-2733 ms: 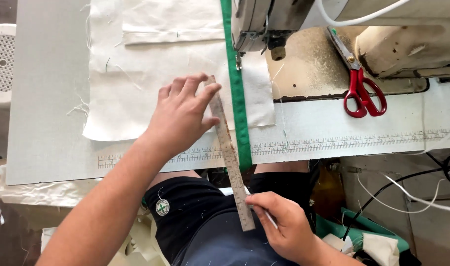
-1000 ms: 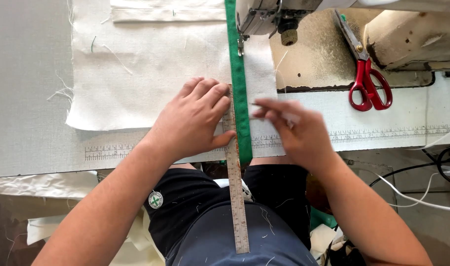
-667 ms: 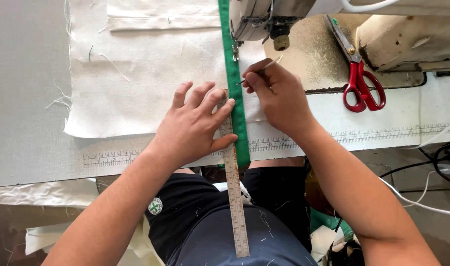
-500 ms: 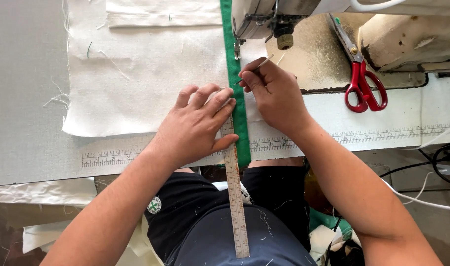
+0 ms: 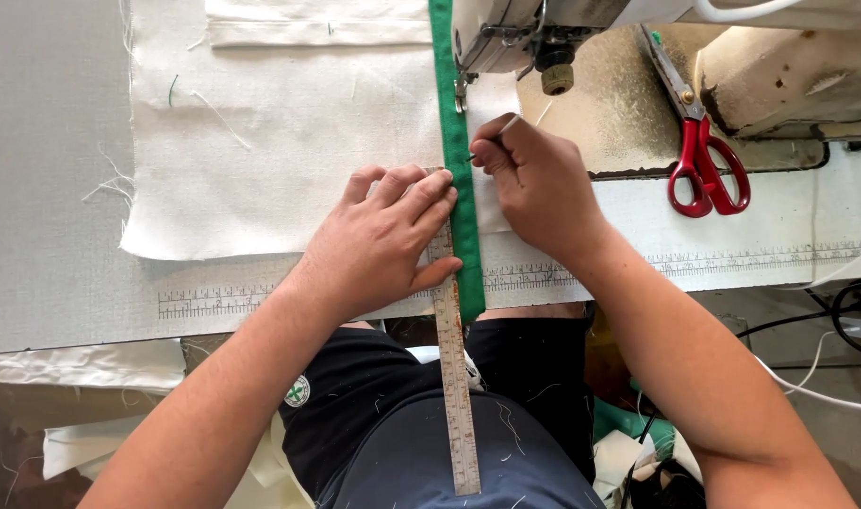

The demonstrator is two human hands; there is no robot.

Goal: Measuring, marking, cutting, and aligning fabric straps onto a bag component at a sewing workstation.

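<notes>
Right hand (image 5: 539,184) has come up from the lap to the green strip (image 5: 454,160) since the first frame; ruler (image 5: 452,377) stays put. Ruler: long, metal, lying along the strip, lower end hanging off the table (image 5: 53,188) edge. Left hand (image 5: 383,240) flat, fingers spread, pressing ruler onto white cloth (image 5: 261,151). Right grip pinched closed on a thin white marker (image 5: 506,126), tip just right of the strip.

Looked like a sewing workshop: industrial sewing machine (image 5: 544,33) set into a worn table (image 5: 53,188), printed measuring scale along its edge, red-handled scissors (image 5: 699,155), cream fabric (image 5: 280,141), green tape (image 5: 454,160).
</notes>
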